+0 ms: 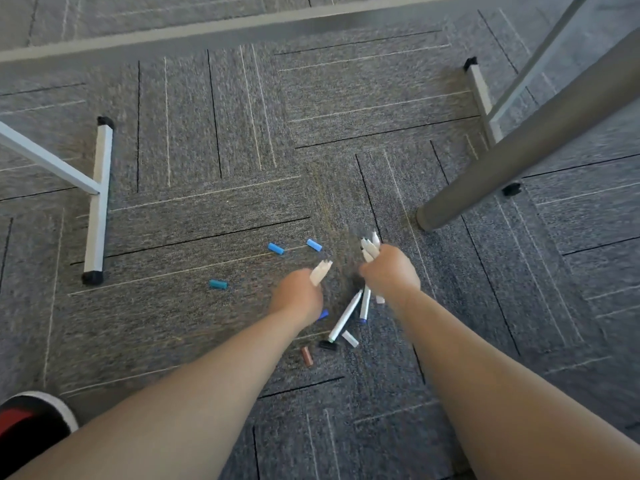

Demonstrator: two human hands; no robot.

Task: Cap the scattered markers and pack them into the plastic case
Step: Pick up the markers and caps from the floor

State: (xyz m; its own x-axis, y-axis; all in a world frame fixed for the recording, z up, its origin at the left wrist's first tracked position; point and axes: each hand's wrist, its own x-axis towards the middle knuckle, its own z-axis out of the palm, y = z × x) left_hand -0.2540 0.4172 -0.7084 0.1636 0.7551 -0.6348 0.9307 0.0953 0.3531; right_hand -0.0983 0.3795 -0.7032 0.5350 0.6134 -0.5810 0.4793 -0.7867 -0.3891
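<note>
Risk: my right hand (391,271) clenches marker bundle (369,249), left hand (296,296) grips single marker (320,271); overfull fist may spill, uncapped tips may smear.

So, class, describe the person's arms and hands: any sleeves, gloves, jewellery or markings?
The left arm and right arm are bare to the frame's edge: no sleeves, gloves, watch or bracelet. The left hand and right hand show no rings or markings, though blur hides detail.

Right hand (389,271) grips several markers (369,249); left hand (296,296) grips one marker (320,271).
</note>
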